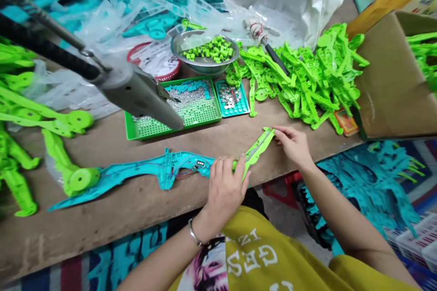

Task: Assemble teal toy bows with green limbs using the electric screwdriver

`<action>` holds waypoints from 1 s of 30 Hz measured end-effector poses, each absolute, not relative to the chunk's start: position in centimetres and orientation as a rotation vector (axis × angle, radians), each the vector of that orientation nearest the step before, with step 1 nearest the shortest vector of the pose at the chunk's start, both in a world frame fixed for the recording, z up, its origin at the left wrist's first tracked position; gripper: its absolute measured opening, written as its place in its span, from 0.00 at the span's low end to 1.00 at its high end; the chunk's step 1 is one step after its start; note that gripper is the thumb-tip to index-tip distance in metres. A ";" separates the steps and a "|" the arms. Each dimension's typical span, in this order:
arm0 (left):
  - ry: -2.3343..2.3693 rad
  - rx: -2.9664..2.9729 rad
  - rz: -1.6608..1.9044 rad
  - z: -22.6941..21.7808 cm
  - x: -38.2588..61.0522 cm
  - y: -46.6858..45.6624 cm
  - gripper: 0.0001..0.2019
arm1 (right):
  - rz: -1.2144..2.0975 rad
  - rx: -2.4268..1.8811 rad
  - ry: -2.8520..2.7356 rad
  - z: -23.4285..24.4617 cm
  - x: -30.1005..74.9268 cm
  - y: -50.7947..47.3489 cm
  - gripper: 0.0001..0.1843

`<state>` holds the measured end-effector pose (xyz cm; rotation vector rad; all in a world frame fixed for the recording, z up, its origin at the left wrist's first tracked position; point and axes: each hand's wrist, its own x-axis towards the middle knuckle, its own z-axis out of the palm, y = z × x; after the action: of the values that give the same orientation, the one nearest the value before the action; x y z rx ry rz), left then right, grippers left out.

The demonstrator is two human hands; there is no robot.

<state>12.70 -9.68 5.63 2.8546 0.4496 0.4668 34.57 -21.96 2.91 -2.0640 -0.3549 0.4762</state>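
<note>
A long blue plastic bow-shaped half-shell (136,170) lies on the table, with thin wires and small metal contacts in its middle. At its right end a lime-green arm piece (256,148) with a grey strip along it slants up. My left hand (225,182) is wrapped over the joint between the two, holding the green arm. At the upper tip of that arm, my right hand (295,145) has its fingers pinched together; whether they grip the tip or something small is unclear. Another green arm piece (80,179) with a round end sits over the shell's left end.
A grey electric screwdriver (136,93) hangs at left above a green tray (201,116) of screws. Beside it are a small tray of round metal parts (234,100) and a metal bowl (205,66). Green parts (307,77) pile up near a cardboard box (385,82).
</note>
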 end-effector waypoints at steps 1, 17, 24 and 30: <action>0.455 2.856 0.461 5.4 12.9 -9.6 0.19 | 0.487 -2.092 -0.374 2.8 34.9 -21.7 0.22; 0.394 2.815 0.349 3.7 12.8 -7.9 0.24 | 0.797 -2.022 -0.374 3.6 37.5 -20.4 0.18; 0.276 2.856 0.142 6.0 13.5 -7.5 0.24 | 0.986 -1.913 -0.164 4.7 38.9 -19.2 0.14; 0.210 2.873 0.019 5.0 14.2 -7.7 0.27 | 1.041 -1.930 -0.129 5.3 39.2 -18.7 0.12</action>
<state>14.16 -7.74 5.04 2.8726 0.2100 0.0193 39.24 -18.69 5.29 -1.9301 -0.1290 1.0410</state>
